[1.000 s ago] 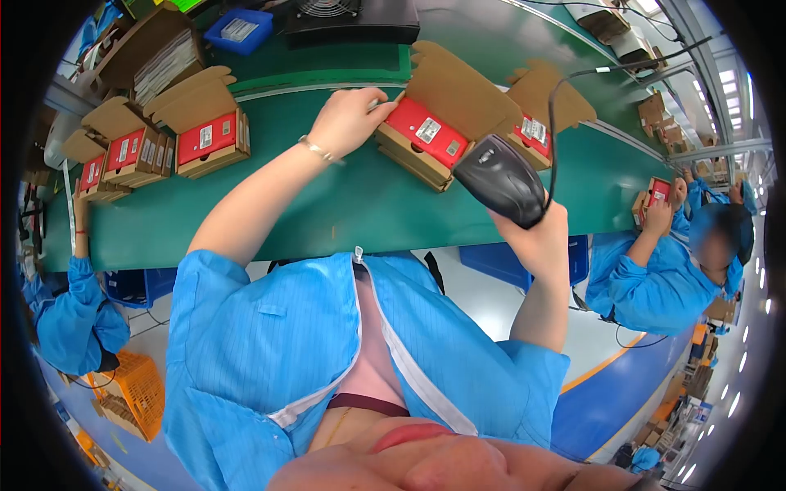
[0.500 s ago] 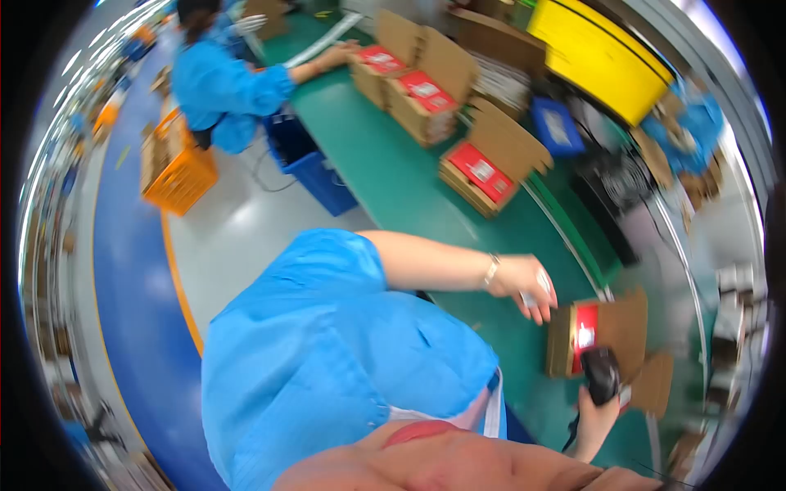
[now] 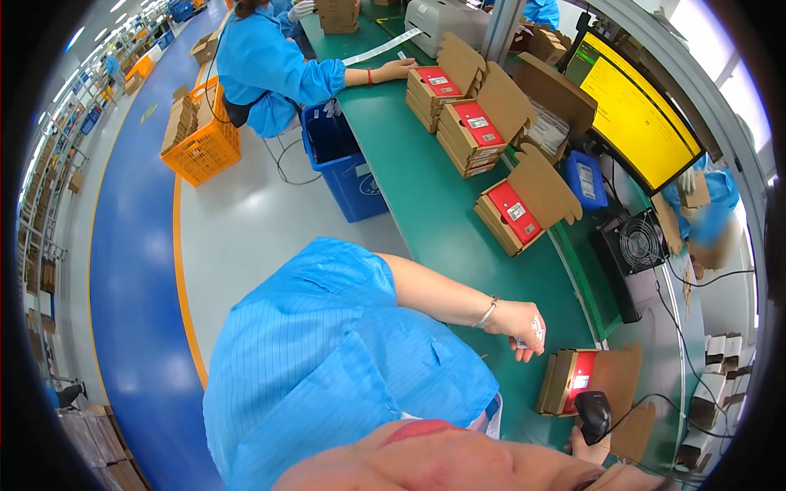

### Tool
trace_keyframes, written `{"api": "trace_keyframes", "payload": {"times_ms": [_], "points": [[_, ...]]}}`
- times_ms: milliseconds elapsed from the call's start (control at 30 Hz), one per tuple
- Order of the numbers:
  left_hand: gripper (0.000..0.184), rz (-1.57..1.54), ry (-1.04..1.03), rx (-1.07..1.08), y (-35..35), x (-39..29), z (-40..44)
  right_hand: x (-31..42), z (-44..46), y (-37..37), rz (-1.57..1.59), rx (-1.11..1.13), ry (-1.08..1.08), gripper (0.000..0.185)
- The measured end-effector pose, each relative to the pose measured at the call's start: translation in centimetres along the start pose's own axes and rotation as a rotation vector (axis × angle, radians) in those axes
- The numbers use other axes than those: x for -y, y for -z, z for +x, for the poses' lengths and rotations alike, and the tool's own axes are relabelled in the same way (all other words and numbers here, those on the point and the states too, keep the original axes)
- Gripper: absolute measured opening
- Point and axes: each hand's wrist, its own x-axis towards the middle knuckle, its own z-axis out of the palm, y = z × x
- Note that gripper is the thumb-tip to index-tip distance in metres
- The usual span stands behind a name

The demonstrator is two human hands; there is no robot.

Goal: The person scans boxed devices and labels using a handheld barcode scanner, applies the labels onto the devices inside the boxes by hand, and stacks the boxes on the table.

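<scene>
My left hand (image 3: 517, 326), with a bracelet at its wrist, has its fingers closed on a small white label (image 3: 536, 331) above the green table. My right hand (image 3: 589, 446) grips a black barcode scanner (image 3: 594, 416) at the lower right. Bright light from the scanner falls on the label of a red box (image 3: 580, 381) inside an open cardboard carton (image 3: 557, 378). Farther up the table is another open carton with a red box (image 3: 514, 211), touched by neither hand.
More open cartons (image 3: 471, 135) line the green table (image 3: 393, 164). A co-worker's hand (image 3: 399, 69) touches the farthest. A yellow monitor (image 3: 634, 106), blue tray (image 3: 586, 180) and black fan unit (image 3: 640, 240) stand behind. A blue bin (image 3: 344, 176) and orange crate (image 3: 202, 143) are on the floor.
The view has swung toward the left end of the table. My left hand has left the carton's edge and now holds a label away from it. The scanner's light now shows on the red box.
</scene>
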Motion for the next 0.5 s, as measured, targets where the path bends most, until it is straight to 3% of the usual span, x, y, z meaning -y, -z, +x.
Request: {"api": "trace_keyframes", "payload": {"times_ms": [67,133,233,333,500], "points": [[0.013,0.006,-0.01,-0.016,-0.2,0.2,-0.2,-0.5,0.8,1.0,-0.028,0.038,-0.011,0.025],[0.013,0.039,-0.018,-0.007,-0.3,0.3,-0.4,0.0,1.2,1.7,0.015,0.214,0.082,0.024],[0.012,0.077,-0.032,0.009,-0.5,0.6,-0.6,2.8,0.5,2.1,-0.035,0.235,-0.02,0.024],[0.012,0.069,-0.04,0.011,-0.6,1.2,-0.9,4.1,0.1,1.8,-0.132,0.129,-0.002,0.021],[0.013,0.057,-0.038,-0.003,-0.5,1.3,-1.3,5.4,0.3,2.0,-0.184,0.176,-0.01,0.015]]}}
